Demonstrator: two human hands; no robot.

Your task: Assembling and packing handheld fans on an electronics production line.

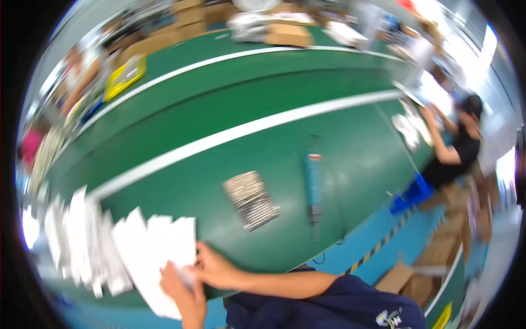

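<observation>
My left hand [183, 293] and my right hand [216, 268] are close together over the left end of the green workbench. Their fingers are closed around a small whitish piece [185, 275], blurred and partly covered, so its kind does not show. Under and beside them, white flat sheets or folded cartons [156, 241] lie fanned out at the bench's near edge. More white pieces [82, 241] stand bunched to their left. Ahead and to the right of my right hand lies a rectangular block of slim tan and silver rod-like pieces [251, 200].
A teal electric screwdriver [313, 186] lies on the green bench [285, 148], its cord trailing. A white rail [241, 131] runs along the far side. At right sits a person in black [463, 142] by a blue bin [413, 194]. Cardboard boxes [400, 277] stand on the floor.
</observation>
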